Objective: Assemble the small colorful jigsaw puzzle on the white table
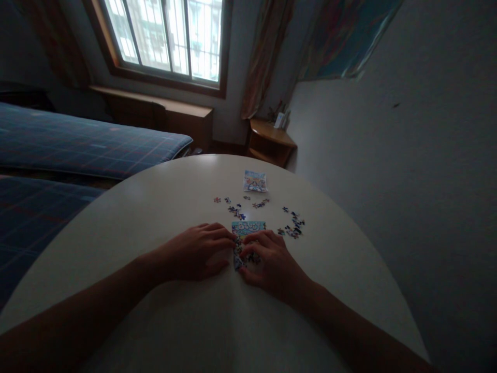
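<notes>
While your left hand [204, 251] lies palm down on the round white bench [166, 197], your right hand [274, 259] arches over the jigsaw puzzle [248, 226], which sits between the two, straight in front of you. Your left grip is spread, its fingertips reaching the puzzle's left edge and its thumb held apart, nearer to you. Your right grip is curled over the puzzle's right and near parts, the thumb by the near edge; whether it is pinching a piece I cannot tell, since your fingers cover what is beneath them. You have the puzzle's far strip in plain sight, light blue with pale rounded shapes, while the rest is a busy mix of small colours, partly hidden. Just beyond it, a little to the left, lies a left cluster of loose pieces [236, 211], with a reddish piece [217, 200] apart from them. Near your right hand, on its far side, a right cluster of loose pieces [297, 225] curves round. Farther off you have a small printed sheet [255, 181], with a few scattered pieces [260, 204] between it and the puzzle, and past the bench a corner shelf [272, 132] stands against the wall
</notes>
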`<move>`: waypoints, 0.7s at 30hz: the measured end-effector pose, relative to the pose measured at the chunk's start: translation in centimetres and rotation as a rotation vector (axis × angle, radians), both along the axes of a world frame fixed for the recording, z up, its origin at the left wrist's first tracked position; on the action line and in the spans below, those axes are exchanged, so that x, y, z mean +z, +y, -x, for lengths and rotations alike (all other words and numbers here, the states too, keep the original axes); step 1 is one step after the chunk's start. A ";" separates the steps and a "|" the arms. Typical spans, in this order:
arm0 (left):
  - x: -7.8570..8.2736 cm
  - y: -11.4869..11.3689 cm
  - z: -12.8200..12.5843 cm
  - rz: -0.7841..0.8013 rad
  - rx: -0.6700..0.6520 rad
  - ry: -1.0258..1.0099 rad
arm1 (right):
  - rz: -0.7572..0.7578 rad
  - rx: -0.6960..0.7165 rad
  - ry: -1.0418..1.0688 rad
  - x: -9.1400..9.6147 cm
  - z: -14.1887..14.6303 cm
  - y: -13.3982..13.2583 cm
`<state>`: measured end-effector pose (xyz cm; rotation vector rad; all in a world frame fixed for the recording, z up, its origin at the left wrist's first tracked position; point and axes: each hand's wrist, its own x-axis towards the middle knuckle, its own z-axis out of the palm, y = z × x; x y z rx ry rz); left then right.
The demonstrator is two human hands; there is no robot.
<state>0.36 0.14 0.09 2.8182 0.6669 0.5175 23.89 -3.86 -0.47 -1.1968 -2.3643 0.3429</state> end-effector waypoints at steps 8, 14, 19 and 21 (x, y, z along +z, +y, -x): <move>0.1 -0.1 0.1 0.012 -0.008 0.005 | -0.079 0.043 -0.036 0.3 -0.2 -0.2; 0.4 -0.1 0.2 0.017 -0.010 0.062 | -0.141 0.075 -0.076 0.5 -0.4 -0.3; 0.2 0.0 0.4 -0.004 -0.028 0.061 | -0.143 0.145 -0.124 0.6 -0.7 -0.3; 0.2 0.0 0.4 -0.007 -0.027 0.052 | -0.126 0.177 -0.145 0.9 -0.9 -0.3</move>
